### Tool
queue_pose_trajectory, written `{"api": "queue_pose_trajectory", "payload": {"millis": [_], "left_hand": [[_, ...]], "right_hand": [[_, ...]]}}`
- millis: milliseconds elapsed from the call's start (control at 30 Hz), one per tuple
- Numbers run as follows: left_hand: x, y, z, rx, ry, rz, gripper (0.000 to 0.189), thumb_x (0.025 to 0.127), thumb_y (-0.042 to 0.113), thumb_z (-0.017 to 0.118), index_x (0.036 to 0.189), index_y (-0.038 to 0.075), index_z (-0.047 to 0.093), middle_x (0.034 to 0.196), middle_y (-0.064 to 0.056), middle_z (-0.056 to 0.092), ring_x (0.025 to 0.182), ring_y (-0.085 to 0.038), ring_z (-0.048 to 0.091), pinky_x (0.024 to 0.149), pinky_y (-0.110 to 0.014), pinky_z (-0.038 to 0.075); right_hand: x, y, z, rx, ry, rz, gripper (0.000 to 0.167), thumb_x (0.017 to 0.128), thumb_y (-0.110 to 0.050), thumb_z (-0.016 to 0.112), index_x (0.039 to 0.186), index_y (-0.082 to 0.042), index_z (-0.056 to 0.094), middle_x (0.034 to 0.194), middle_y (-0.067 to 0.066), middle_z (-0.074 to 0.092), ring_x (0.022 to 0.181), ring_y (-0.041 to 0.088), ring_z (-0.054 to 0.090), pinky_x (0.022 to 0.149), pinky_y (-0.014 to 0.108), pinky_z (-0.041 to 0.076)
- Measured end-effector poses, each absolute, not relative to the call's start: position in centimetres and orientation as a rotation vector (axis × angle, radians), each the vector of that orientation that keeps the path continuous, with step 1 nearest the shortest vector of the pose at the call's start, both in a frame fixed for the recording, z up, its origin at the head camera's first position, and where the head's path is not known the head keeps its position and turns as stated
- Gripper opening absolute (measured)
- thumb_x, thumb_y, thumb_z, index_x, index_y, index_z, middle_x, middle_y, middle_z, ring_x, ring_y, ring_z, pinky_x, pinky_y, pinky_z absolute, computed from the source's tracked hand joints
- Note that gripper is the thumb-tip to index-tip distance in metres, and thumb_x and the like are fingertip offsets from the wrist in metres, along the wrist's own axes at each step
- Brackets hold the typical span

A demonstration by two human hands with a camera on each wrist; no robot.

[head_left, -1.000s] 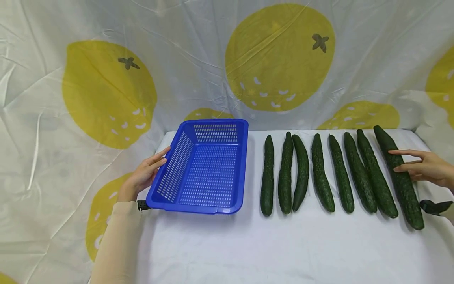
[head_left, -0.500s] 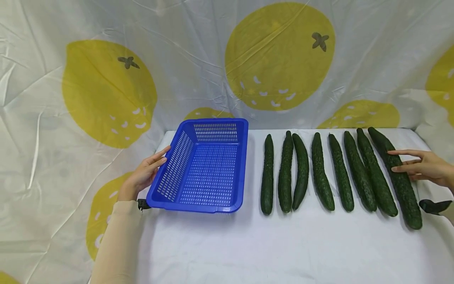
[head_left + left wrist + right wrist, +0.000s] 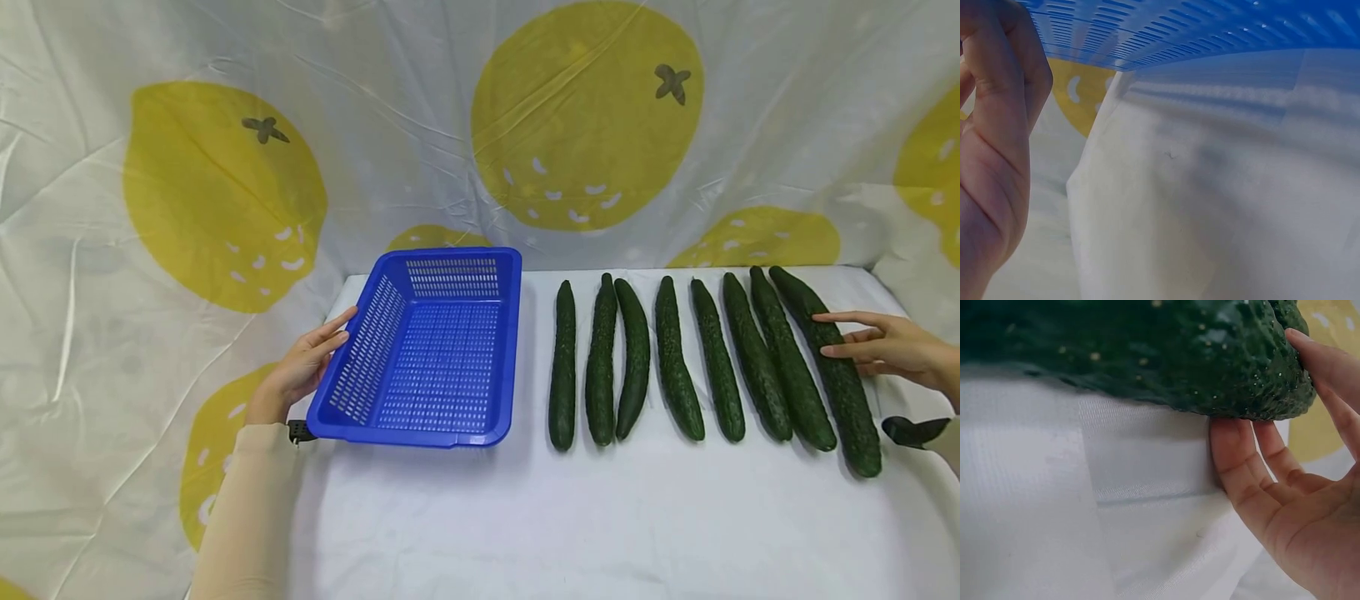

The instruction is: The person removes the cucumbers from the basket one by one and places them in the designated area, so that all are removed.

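Note:
In the head view, my left hand [image 3: 303,368] rests its fingertips against the left rim of a blue slotted plastic basket [image 3: 504,375]. The left wrist view catches part of this left hand [image 3: 999,134] beside the basket wall [image 3: 1166,31]. My right hand [image 3: 892,350] holds the rightmost large dark green cucumber [image 3: 851,404], index finger and thumb over its top. From the right wrist, the cucumber [image 3: 1147,353] fills the upper part, with other fingers [image 3: 1232,447] of that hand at its lower side. Directly left of it lies another cucumber [image 3: 797,379].
Several more cucumbers [image 3: 673,367] lie side by side in a row between basket and right hand, far ends toward the back wall. A white cloth [image 3: 600,525] covers the table; a lemon-print curtain [image 3: 405,108] hangs behind. Each wrist wears a black device.
The rightmost cucumber has shifted left with my right hand, its far end now close against its neighbour. The left hand and basket keep their place; the view has shifted slightly.

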State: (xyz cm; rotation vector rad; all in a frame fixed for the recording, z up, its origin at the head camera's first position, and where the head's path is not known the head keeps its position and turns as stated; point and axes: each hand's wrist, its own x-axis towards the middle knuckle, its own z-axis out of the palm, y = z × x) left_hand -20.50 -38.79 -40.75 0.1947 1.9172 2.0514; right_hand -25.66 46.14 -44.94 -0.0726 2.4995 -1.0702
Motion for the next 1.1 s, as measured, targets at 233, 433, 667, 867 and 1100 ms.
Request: {"api": "queue_pose_trajectory", "payload": {"millis": [233,433,667,867,1100], "left_hand": [[-20.32,-38.92,-40.74,0.196,1.895,2.057,0.051,0.110,0.012,0.036,0.159,0.023,0.027,0.103,-0.004,0.071,0.066,-0.015,0.070,0.056,-0.025,0.057],[-20.14,-39.03,-40.75,0.207,1.859,2.066,0.051,0.110,0.012,0.035,0.160,0.023,0.026,0.103,-0.004,0.071,0.066,-0.015,0.069,0.056,-0.025,0.057],[-20.04,-39.34,-41.06,0.210,1.783,2.099,0.051,0.111,0.014,0.033,0.159,0.028,0.028,0.105,-0.007,0.070,0.072,-0.016,0.070,0.060,-0.027,0.058],[-19.96,-39.47,-41.40,0.164,1.795,2.120,0.050,0.110,0.020,0.038,0.158,0.032,0.032,0.107,-0.005,0.070,0.077,-0.017,0.071,0.063,-0.028,0.059],[-20.04,-39.64,-41.57,0.187,1.824,2.107,0.052,0.110,0.024,0.035,0.160,0.029,0.023,0.113,-0.003,0.069,0.083,-0.017,0.071,0.067,-0.029,0.059]], "right_hand": [[-25.36,45.87,-44.73,-0.049,2.454,-1.124,0.086,0.099,-0.033,0.064,0.161,-0.027,0.004,0.145,0.053,0.001,0.129,0.066,0.018,0.096,0.072,0.036],[-25.03,45.59,-44.75,-0.069,2.448,-1.166,0.078,0.101,-0.029,0.061,0.161,-0.030,0.010,0.147,0.050,0.003,0.132,0.063,0.016,0.094,0.065,0.044],[-24.91,45.45,-44.87,-0.065,2.435,-1.201,0.076,0.102,-0.028,0.061,0.160,-0.034,0.014,0.147,0.050,0.004,0.131,0.061,0.018,0.080,0.035,0.053],[-24.97,45.56,-45.10,-0.076,2.466,-1.207,0.070,0.102,-0.029,0.060,0.160,-0.033,0.021,0.147,0.046,0.012,0.119,0.027,0.049,0.077,0.030,0.052],[-25.27,45.44,-44.71,-0.086,2.597,-1.257,0.040,0.104,-0.029,0.056,0.139,-0.041,0.043,0.121,0.026,0.057,0.086,-0.002,0.058,0.068,0.027,0.055]]}}
